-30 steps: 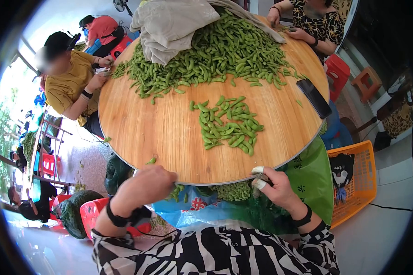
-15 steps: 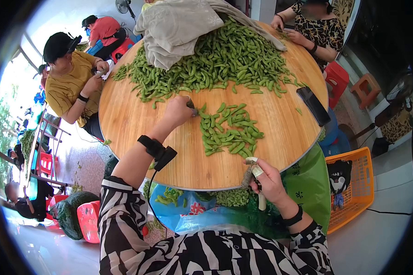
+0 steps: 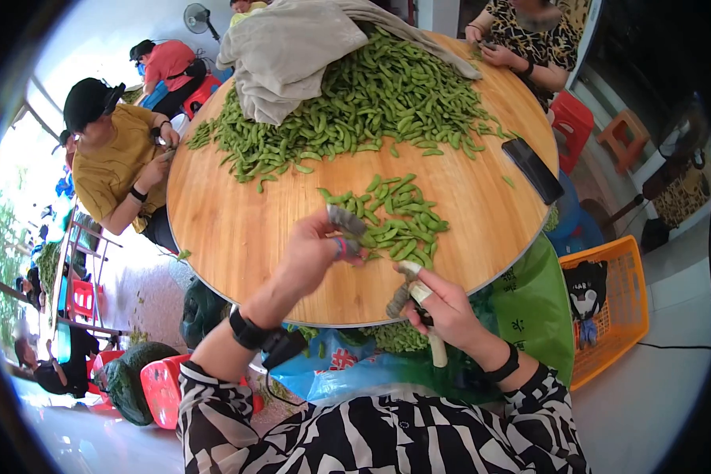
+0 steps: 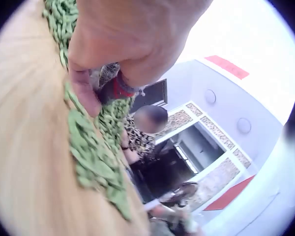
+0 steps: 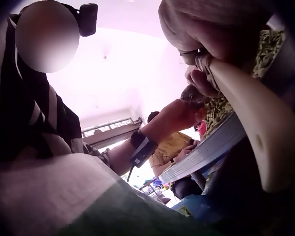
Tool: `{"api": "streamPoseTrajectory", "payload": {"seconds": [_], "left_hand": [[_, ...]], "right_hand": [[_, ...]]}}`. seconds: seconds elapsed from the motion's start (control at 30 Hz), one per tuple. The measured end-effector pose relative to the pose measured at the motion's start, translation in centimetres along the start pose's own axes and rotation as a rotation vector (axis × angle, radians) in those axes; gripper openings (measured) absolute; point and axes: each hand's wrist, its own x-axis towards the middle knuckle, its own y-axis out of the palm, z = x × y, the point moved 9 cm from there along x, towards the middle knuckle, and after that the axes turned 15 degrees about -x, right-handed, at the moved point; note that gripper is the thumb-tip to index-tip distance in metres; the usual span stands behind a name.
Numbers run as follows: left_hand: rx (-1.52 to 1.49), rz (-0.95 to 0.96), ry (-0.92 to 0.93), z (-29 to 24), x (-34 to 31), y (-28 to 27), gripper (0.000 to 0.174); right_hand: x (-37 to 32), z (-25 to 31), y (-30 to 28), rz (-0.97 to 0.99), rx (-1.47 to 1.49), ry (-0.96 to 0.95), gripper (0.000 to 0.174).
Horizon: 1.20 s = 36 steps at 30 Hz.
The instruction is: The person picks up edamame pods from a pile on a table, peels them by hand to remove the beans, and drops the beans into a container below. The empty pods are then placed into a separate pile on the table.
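Observation:
Over the round wooden table (image 3: pixel 237 229), the left hand (image 3: pixel 312 249) reaches to the near-left edge of a small patch of green pods (image 3: pixel 411 225). Its wrapped thumb and forefinger are apart; whether they touch a pod is unclear. In the left wrist view the left hand (image 4: pixel 123 44) bends down close over pods (image 4: pixel 91 152). At the table's near edge, the right hand (image 3: pixel 450 316) grips a tool with a pale handle (image 3: pixel 437 349), its fingertips wrapped. That curved handle (image 5: pixel 258 128) sticks out below the right hand (image 5: pixel 216 29) in the right wrist view.
A big pod heap (image 3: pixel 355 110) lies partly under a grey cloth (image 3: pixel 284 59) at the table's far side. A phone (image 3: pixel 532 171) lies at right. Bags (image 3: pixel 537 316) hang below the near edge, beside an orange basket (image 3: pixel 636 308). Other people sit around.
The left hand went from the near edge out to the left of the small pod patch, then came back somewhat nearer and to the right. The right hand has shifted slightly left.

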Motion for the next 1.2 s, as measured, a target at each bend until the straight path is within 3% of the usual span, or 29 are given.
{"api": "streamPoseTrajectory", "payload": {"seconds": [0.1,0.17,0.3,0.6,0.8,0.93,1.0,1.07,1.2], "left_hand": [[-0.173,0.041,-0.052,2.8,-1.5,2.9,0.024],[-0.137,0.071,0.106,3.2,-1.9,3.8,0.024],[-0.189,0.005,0.143,4.1,-2.2,4.6,0.022],[-0.196,-0.019,0.269,3.0,-2.7,4.7,0.028],[-0.229,-0.004,0.205,2.0,-2.1,4.8,0.025],[-0.446,0.065,0.196,1.7,-1.2,4.5,0.029],[-0.534,0.105,0.173,1.8,-0.6,3.8,0.030],[-0.713,0.256,-0.007,2.8,-0.2,4.3,0.031],[-0.696,0.245,-0.028,2.8,-0.4,4.2,0.024]], "right_hand": [[0.3,0.6,-0.1,-0.062,0.014,-0.031,0.045],[0.3,0.3,-0.3,-0.085,0.013,-0.043,0.045],[0.0,0.4,-1.1,-0.139,0.005,-0.067,0.045],[0.1,1.8,-1.5,-0.054,0.077,-0.117,0.043],[0.9,2.6,-2.2,-0.020,0.108,-0.054,0.036],[1.9,4.5,-2.5,0.021,0.055,-0.085,0.035],[2.4,5.2,-2.0,0.117,0.153,-0.077,0.035],[2.9,5.3,-1.8,0.152,0.172,-0.074,0.035],[3.5,4.0,-1.4,0.234,0.382,-0.008,0.035]]}}
